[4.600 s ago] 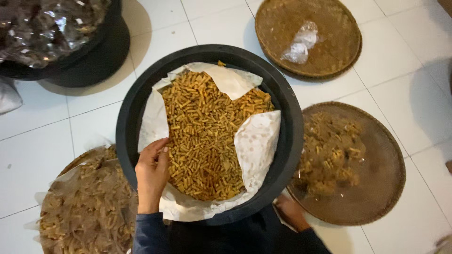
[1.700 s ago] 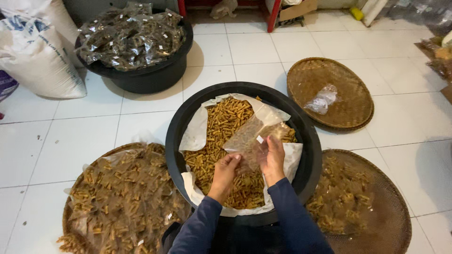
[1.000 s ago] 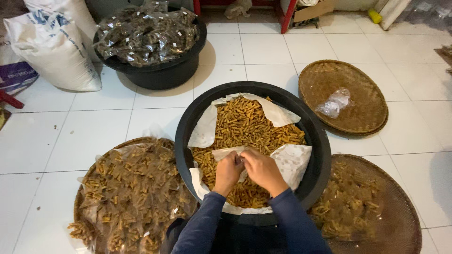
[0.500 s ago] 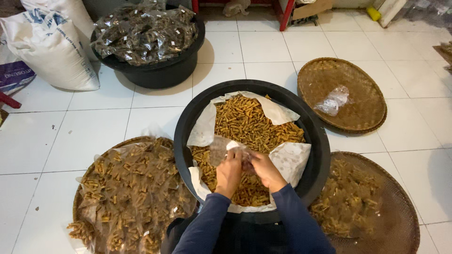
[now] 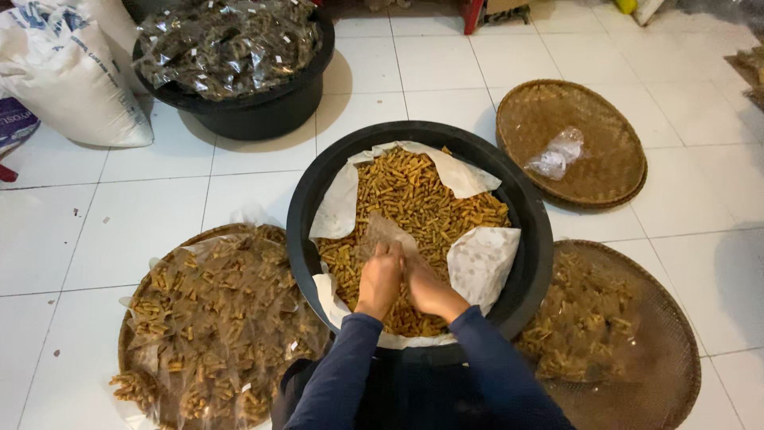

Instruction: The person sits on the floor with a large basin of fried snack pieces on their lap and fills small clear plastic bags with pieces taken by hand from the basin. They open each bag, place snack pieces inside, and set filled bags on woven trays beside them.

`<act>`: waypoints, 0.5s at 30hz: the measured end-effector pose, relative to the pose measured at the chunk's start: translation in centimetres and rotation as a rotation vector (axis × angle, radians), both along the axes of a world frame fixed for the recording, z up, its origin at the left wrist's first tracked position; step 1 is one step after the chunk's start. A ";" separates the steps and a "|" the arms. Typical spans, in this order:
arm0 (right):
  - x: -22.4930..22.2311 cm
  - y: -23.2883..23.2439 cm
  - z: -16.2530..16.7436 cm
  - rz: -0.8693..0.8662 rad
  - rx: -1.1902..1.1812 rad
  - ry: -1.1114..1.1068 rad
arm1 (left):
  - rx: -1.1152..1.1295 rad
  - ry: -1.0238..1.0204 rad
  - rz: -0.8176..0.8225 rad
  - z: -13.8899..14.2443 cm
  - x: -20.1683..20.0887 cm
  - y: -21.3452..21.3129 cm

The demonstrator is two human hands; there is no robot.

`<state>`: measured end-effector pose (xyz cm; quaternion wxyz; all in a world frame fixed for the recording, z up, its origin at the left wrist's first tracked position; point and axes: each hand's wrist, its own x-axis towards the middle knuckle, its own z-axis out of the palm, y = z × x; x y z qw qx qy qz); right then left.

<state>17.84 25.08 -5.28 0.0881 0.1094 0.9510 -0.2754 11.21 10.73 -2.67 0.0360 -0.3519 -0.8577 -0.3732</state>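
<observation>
The white tiled floor (image 5: 119, 231) carries everything. The biggest thing on it is the black round tub (image 5: 525, 207) at the centre, lined with white paper (image 5: 481, 263) and heaped with orange-brown snack sticks (image 5: 414, 191). To its left lies a woven tray (image 5: 215, 235) piled with filled clear packets (image 5: 215, 318); its lower edge runs out of the picture. To the right a 2nd woven tray (image 5: 668, 334) holds more packets (image 5: 581, 318), dim and hard to make out. Behind it, a 3rd tray (image 5: 589, 119) bears crumpled clear plastic (image 5: 557, 155). At the top left, a smaller black tub (image 5: 263, 111) brims with shiny packets, beside a white sack (image 5: 72, 80) cut off by the frame.

Over the sticks, the left hand (image 5: 380, 279) and right hand (image 5: 426, 287) press together, both curled around a thin clear bag (image 5: 382, 231) whose mouth they hide; how much it holds cannot be told.
</observation>
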 end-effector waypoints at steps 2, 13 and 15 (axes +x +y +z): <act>0.4 -1.1 1.6 0.070 0.230 -0.085 | -0.026 0.078 -0.019 -0.2 0.1 -0.1; -3.8 3.2 6.0 0.278 -0.519 0.108 | -0.006 0.053 0.163 1.7 -3.6 -1.8; -5.9 5.4 4.4 0.099 -0.905 0.230 | 0.000 -0.012 0.215 2.3 -4.1 -2.4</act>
